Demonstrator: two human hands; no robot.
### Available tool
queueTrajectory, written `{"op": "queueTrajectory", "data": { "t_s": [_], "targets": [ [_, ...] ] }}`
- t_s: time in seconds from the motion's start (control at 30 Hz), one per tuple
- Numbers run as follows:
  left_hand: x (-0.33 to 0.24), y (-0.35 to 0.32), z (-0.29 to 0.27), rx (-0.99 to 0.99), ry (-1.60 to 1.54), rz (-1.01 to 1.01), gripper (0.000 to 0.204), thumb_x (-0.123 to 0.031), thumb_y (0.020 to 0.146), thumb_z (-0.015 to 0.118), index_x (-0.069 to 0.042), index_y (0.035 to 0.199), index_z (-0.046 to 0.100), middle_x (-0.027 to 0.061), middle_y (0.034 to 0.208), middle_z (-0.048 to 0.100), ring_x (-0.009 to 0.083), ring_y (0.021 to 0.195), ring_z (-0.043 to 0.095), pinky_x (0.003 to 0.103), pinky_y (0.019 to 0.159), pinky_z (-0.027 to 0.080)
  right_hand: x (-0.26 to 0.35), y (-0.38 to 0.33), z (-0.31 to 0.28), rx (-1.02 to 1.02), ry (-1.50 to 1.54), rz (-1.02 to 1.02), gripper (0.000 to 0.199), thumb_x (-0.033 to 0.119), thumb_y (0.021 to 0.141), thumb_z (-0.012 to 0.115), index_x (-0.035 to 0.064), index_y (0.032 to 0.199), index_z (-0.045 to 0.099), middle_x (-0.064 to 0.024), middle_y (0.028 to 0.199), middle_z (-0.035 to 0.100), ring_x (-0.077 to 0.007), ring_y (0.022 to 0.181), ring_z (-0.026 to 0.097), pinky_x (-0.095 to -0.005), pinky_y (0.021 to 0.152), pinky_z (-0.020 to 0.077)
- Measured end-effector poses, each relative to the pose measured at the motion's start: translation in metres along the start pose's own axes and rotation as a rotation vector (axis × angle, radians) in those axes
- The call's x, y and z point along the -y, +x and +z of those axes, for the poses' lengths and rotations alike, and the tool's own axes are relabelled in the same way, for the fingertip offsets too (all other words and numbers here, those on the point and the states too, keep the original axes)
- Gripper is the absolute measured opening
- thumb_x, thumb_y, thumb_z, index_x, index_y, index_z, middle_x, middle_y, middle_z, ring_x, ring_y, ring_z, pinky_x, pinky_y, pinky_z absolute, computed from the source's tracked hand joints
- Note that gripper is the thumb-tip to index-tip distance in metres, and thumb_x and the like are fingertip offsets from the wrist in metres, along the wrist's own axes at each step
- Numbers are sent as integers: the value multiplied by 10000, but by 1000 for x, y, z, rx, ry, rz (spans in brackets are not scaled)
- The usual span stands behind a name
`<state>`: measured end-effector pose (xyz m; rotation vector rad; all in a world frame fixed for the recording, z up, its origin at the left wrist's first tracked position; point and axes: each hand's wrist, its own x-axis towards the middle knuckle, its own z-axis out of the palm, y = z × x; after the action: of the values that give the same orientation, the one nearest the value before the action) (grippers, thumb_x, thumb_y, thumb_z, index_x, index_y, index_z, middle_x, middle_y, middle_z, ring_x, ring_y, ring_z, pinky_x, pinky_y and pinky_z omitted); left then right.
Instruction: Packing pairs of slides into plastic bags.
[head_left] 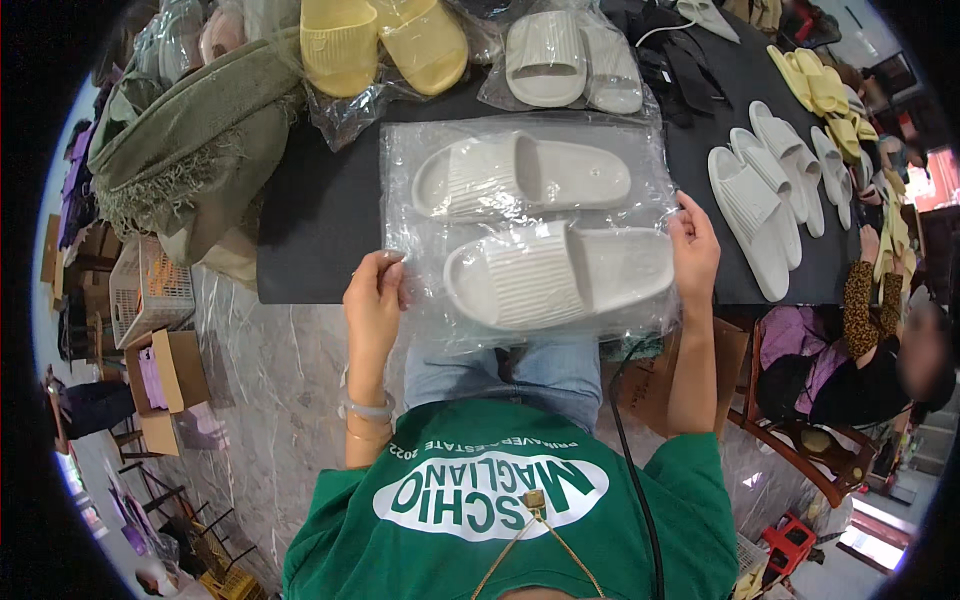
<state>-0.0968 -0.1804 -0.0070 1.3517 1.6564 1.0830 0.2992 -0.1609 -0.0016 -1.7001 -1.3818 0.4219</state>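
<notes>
A pair of off-white ribbed slide sandals [512,278] lies flat inside a clear plastic bag [400,210], one above the other, with toes to the left. The bag rests on the black tabletop, and its lower part hangs past the near edge. At the bag's left side, my left hand [376,292] pinches the film between thumb and curled fingers. My right hand [695,250] grips the opposite edge, close to the heel of the lower sandal; its thumb lies over the plastic.
Yellow slides [425,45] and another bagged off-white pair [546,60] lie beyond the bag. Loose white slides [750,215] line the table's right side. A green frayed cloth bundle [195,140] sits at left. A co-worker [870,340] sits at right. A black cable [625,440] hangs beside my right arm.
</notes>
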Motion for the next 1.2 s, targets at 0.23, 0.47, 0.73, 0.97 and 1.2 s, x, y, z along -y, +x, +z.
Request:
{"op": "queueTrajectory", "data": {
  "t_s": [0.23, 0.47, 0.73, 0.97, 1.2],
  "targets": [
    [19, 1, 1, 20, -153, -26, 438, 61, 907, 518, -27, 1331, 458, 103, 977, 587, 111, 656, 536, 249, 614, 486, 0, -11, -12, 127, -280, -327, 354, 140, 839, 666, 66, 1183, 627, -108, 1137, 600, -292, 1059, 554, -400, 938, 416],
    [18, -7, -6, 179, 133, 257, 550, 92, 841, 527, -23, 1371, 432, 179, 1369, 401, 217, 1023, 534, 296, 857, 476, 7, -2, -6, 591, -319, -538, 642, 324, 782, 726, 154, 1360, 503, -107, 1481, 391, -307, 1377, 341, -485, 1133, 226],
    [23, -8, -2, 158, 267, 356, 530, 79, 804, 483, 31, 1331, 451, 227, 1439, 376, 375, 1206, 461, 401, 1024, 375, 66, 35, 71, 818, -357, -750, 742, 237, 761, 689, 123, 1429, 387, -120, 1483, 374, -291, 1384, 327, -491, 1149, 210],
    [32, -16, -5, 114, 249, 316, 549, 104, 819, 501, -13, 1353, 460, 154, 1540, 227, 210, 1138, 475, 284, 882, 452, 27, 55, 119, 687, -186, -782, 451, 132, 713, 686, 61, 1147, 587, -133, 1246, 572, -335, 1239, 473, -479, 1115, 293],
    [4, -26, -6, -144, 530, 406, 497, 121, 798, 548, 22, 1283, 498, 214, 1489, 288, 330, 1105, 515, 410, 988, 399, 14, 63, 122, 688, -116, -786, 382, 137, 696, 704, 56, 1060, 623, -148, 1194, 600, -347, 1211, 495, -463, 1056, 348]
  ]
}}
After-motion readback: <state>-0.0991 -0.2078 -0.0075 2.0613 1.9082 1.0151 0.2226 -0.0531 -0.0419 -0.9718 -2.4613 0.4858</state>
